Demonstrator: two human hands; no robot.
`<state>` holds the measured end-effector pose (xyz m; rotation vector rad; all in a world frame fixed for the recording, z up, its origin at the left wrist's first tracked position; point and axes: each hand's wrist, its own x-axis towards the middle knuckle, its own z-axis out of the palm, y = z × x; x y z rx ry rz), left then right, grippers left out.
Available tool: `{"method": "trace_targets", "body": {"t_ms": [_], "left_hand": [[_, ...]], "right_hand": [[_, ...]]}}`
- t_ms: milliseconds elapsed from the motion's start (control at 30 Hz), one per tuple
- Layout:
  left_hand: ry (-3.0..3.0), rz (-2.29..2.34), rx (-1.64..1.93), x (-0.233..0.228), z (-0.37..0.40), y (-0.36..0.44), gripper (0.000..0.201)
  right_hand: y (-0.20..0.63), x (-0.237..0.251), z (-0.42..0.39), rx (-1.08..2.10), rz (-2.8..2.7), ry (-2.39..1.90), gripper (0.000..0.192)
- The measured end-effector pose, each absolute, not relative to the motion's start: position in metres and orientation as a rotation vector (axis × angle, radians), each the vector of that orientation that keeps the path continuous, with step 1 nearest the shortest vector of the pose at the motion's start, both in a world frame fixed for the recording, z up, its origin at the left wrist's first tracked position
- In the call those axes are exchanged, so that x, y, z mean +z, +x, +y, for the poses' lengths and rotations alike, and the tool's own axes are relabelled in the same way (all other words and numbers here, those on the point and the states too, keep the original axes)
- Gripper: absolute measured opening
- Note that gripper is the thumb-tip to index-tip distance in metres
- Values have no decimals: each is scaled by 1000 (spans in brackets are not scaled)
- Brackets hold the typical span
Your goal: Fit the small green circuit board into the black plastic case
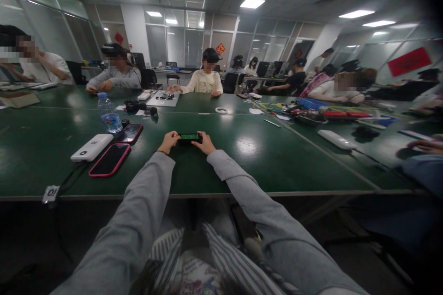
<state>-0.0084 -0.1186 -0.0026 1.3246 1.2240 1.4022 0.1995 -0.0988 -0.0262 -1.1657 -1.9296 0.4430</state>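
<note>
Green-lit black device (189, 137), left hand (168, 143) half-curled, gripping at nine o'clock, right hand (206, 144) likewise at three o'clock.

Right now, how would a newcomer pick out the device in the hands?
Start at the green table; follow the two grey sleeves over its near edge. The left hand and right hand hold a small dark device sideways between them. Its lit green screen sets it apart from the two phones lying to its left.

A tag (50, 194) at the bench (273, 170) edge seems to read "01"; the digits on the device (189, 137) are blurred.
</note>
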Motion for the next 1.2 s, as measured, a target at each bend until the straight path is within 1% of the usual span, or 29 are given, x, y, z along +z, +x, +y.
{"method": "trace_targets", "body": {"t_ms": [833, 1200], "left_hand": [[1338, 1255, 1402, 3, -126, -8, 28], [1296, 1275, 1388, 4, -127, -8, 28]], "right_hand": [[200, -26, -101, 395, -1967, -1205, 62], [200, -25, -102, 424, -1980, -1218, 63]]}}
